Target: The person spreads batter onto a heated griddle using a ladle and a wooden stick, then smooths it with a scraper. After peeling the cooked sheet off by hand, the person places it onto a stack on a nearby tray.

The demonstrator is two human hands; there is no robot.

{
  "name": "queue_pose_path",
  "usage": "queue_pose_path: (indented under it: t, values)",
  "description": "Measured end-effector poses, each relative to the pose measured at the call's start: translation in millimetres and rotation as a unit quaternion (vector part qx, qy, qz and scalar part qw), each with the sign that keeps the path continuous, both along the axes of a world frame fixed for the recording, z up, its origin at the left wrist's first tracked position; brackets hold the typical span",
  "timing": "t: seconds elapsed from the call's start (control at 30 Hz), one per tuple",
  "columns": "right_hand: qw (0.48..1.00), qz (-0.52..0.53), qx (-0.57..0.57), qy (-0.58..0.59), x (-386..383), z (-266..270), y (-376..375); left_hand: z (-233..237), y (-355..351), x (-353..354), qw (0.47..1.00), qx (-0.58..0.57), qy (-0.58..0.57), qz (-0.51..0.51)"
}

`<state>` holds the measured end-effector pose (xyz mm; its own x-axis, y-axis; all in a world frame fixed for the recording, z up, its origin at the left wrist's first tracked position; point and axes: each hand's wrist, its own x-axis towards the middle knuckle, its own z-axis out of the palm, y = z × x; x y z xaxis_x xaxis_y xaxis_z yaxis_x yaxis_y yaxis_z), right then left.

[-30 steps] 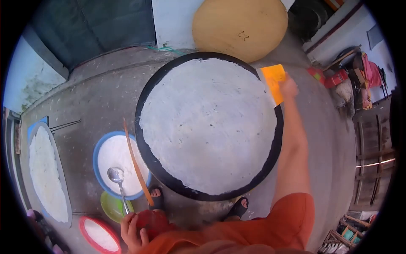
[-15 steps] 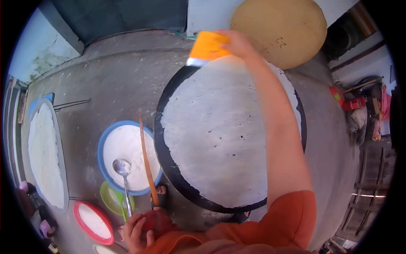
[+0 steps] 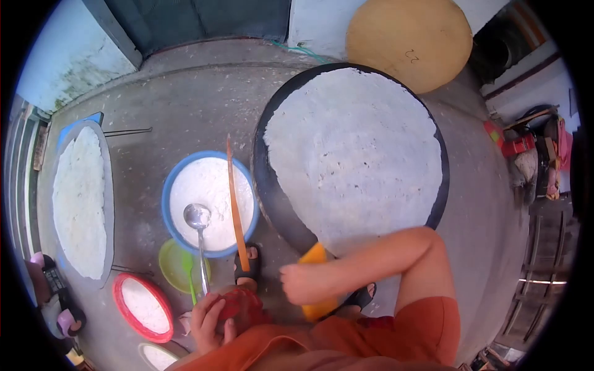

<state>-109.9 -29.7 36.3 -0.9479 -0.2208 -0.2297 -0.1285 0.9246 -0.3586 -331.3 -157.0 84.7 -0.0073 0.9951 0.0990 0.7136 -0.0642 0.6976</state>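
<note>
My right hand (image 3: pixel 304 284) is closed around an orange scraper (image 3: pixel 317 255), at the near edge of a large round black griddle (image 3: pixel 281 213). A thin pale batter sheet (image 3: pixel 365 154) covers most of the griddle, with dark specks near its middle. My left hand (image 3: pixel 210 321) rests at the lower left with its fingers curled, close to the handle of a metal ladle (image 3: pixel 198 217); whether it grips anything is hidden. The ladle's bowl lies over white batter in a blue basin (image 3: pixel 166 204). Across the basin leans a wooden stick (image 3: pixel 237 216).
A green bowl (image 3: pixel 170 266) and a red basin (image 3: pixel 122 309) of white stuff stand left of my feet. Further left, a pale sheet (image 3: pixel 80 204) lies on a rack. A round board (image 3: pixel 408 43) leans behind the griddle. Clutter (image 3: pixel 526 157) stands at the right.
My right hand has swept the scraper from the griddle's far edge to its near edge. The view has shifted a little. My left hand has stayed near the ladle handle.
</note>
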Motion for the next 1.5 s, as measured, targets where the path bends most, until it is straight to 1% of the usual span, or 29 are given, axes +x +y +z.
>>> queue_pose_path:
  t: [0.07, 0.13, 0.17, 0.2, 0.23, 0.27, 0.3, 0.33, 0.37, 0.4, 0.43, 0.5, 0.53, 0.6, 0.7, 0.9, 0.97, 1.03, 1.07, 1.1, 1.13, 1.17, 1.2, 1.23, 1.3, 1.33, 1.43, 1.47, 1.5]
  values:
    - [0.999, -0.03, -0.022, 0.013, 23, 15, -23, 3, -11, -5, 1.0, 0.005, -0.002, -0.007]
    - [0.972, -0.216, -0.04, 0.078, 43, 42, -35, 5, -21, -9, 1.0, 0.006, -0.007, -0.025]
    - [0.95, -0.3, -0.056, 0.059, 51, 60, -37, 5, -26, -11, 0.999, 0.012, -0.01, -0.03]
    - [0.91, -0.399, -0.068, 0.09, 67, 57, -43, 5, -30, -13, 0.999, 0.019, -0.012, -0.036]
    - [0.802, -0.573, -0.165, 0.043, 87, 54, -52, 5, -33, -14, 0.998, 0.022, -0.014, -0.052]
    - [0.748, -0.66, -0.067, 0.01, 104, 59, -54, 6, -35, -15, 0.998, 0.033, -0.017, -0.056]
    - [0.638, -0.755, -0.087, 0.123, 127, 45, -57, 6, -38, -16, 0.997, 0.042, -0.02, -0.059]
    - [0.549, -0.801, -0.05, 0.235, 163, 17, -55, 5, -42, -16, 0.996, 0.053, -0.015, -0.067]
    - [0.392, -0.863, -0.115, 0.298, 190, 15, -53, 4, -45, -16, 0.995, 0.057, -0.015, -0.077]
    - [0.358, -0.858, -0.028, 0.368, 235, -8, -50, 3, -47, -16, 0.994, 0.07, -0.013, -0.077]
    - [0.283, -0.869, -0.061, 0.401, 267, -8, -52, 1, -49, -16, 0.993, 0.085, -0.011, -0.077]
    - [0.177, -0.92, -0.019, 0.348, 313, -9, -64, 0, -54, -16, 0.992, 0.094, -0.01, -0.078]
    - [0.172, -0.92, -0.016, 0.353, 332, -16, -71, 1, -55, -15, 0.993, 0.092, -0.017, -0.07]
    - [0.146, -0.97, 0.067, 0.18, 355, -37, -84, -1, -58, -13, 0.994, 0.091, -0.031, -0.058]
    - [0.113, -0.978, 0.057, 0.163, 335, -62, -100, -8, -61, -11, 0.992, 0.108, -0.036, -0.06]
    - [0.124, -0.96, 0.029, 0.251, 184, -55, -151, -9, -61, 0, 0.988, 0.118, -0.061, -0.083]
    - [0.168, -0.955, -0.01, 0.246, 130, -45, -176, -10, -59, 4, 0.985, 0.117, -0.078, -0.099]
    - [0.257, -0.928, -0.054, 0.264, 85, -58, -198, -3, -56, 10, 0.983, 0.107, -0.091, -0.117]
    - [0.331, -0.914, -0.074, 0.221, 65, -53, -207, 0, -53, 13, 0.981, 0.095, -0.106, -0.133]
    - [0.404, -0.893, -0.093, 0.177, 50, -39, -215, 3, -48, 16, 0.981, 0.096, -0.103, -0.132]
    - [0.405, -0.892, -0.096, 0.178, 44, -20, -218, 5, -41, 20, 0.976, 0.088, -0.121, -0.157]
    - [0.482, -0.86, -0.1, 0.137, 40, 2, -220, 7, -32, 24, 0.97, 0.08, -0.139, -0.181]
    - [0.555, -0.82, -0.104, 0.096, 37, 19, -221, 5, -21, 28, 0.968, 0.091, -0.124, -0.197]
    - [0.559, -0.817, -0.107, 0.097, 39, 31, -219, 4, -8, 32, 0.966, 0.102, -0.108, -0.213]
    - [0.681, -0.731, -0.034, 0.033, 48, 50, -215, 9, 16, 50, 0.954, 0.147, -0.035, -0.258]
    - [0.704, -0.71, -0.004, 0.023, 50, 60, -215, 9, 30, 62, 0.941, 0.168, -0.009, -0.293]
    - [0.713, -0.699, 0.015, 0.041, 54, 45, -212, -8, 72, 99, 0.895, 0.186, 0.089, -0.396]
    - [0.714, -0.699, 0.014, 0.044, 52, 40, -211, -16, 82, 109, 0.895, 0.186, 0.093, -0.395]
    - [0.71, -0.703, 0.013, 0.035, 47, 36, -210, -24, 90, 120, 0.869, 0.201, 0.16, -0.424]
